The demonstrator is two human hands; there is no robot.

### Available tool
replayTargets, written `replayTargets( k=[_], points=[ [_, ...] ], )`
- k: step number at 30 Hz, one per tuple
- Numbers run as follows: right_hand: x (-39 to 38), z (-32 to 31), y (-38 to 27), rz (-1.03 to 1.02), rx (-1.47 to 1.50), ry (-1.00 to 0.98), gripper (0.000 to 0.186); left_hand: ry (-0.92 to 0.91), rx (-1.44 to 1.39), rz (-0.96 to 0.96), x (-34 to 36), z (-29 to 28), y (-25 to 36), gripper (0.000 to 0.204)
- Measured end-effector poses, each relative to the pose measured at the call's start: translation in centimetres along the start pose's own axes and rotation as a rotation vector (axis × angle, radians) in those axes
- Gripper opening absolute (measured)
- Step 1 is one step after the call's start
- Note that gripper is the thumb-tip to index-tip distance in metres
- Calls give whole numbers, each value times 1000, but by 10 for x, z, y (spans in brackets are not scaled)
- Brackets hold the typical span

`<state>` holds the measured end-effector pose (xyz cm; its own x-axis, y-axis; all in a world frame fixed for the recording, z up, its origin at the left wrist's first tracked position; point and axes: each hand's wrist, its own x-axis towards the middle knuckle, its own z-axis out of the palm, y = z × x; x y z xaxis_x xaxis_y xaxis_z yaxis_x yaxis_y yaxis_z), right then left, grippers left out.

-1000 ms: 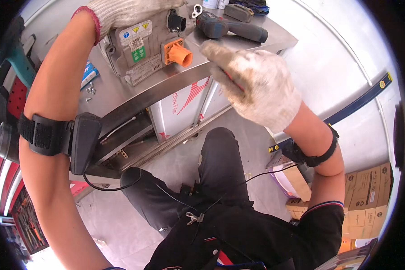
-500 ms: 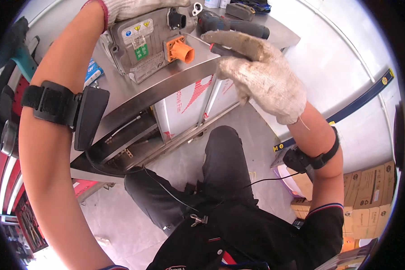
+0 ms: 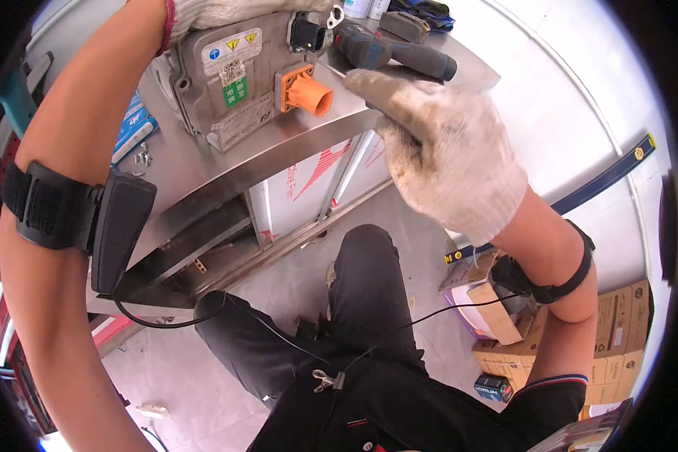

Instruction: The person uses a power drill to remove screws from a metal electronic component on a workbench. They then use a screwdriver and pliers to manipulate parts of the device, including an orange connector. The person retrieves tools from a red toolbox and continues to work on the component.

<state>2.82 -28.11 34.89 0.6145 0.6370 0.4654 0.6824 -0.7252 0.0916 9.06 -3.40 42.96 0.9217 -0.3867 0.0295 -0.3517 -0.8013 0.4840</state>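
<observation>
A grey metal housing with stickers stands on edge on the steel bench. From its face stick out an orange round connector and a black connector. My gloved left hand lies along the housing's top edge and holds it, partly cut off by the picture's edge. To the right of the connectors, my gloved right hand is closed around a screwdriver. Its thin shaft points left towards the housing between the two connectors; the handle is hidden in the glove. Whether the tip touches a screw I cannot tell.
A cordless power tool lies behind my right hand, with a dark block beyond it. Small screws and a blue packet are left of the housing. A bench edge runs above my knees. Cardboard boxes stand at right.
My right hand has turned, so its back now faces up and the screwdriver's red and black handle is covered. The view has shifted slightly; my left hand stays on the housing.
</observation>
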Motion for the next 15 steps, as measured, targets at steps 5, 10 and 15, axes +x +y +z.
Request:
replayTargets(
  k=[5,10,15],
  points=[
    [5,-1,4,-71,-55,46,49,-33,-100,4,0,1,-2,69],
    [4,-13,11,374,888,-108,50,88,142,-131,31,-1,-17,81],
    [3,-8,6,476,1110,-228,49,53,316,-86,49,-14,-25,87]
  ],
)
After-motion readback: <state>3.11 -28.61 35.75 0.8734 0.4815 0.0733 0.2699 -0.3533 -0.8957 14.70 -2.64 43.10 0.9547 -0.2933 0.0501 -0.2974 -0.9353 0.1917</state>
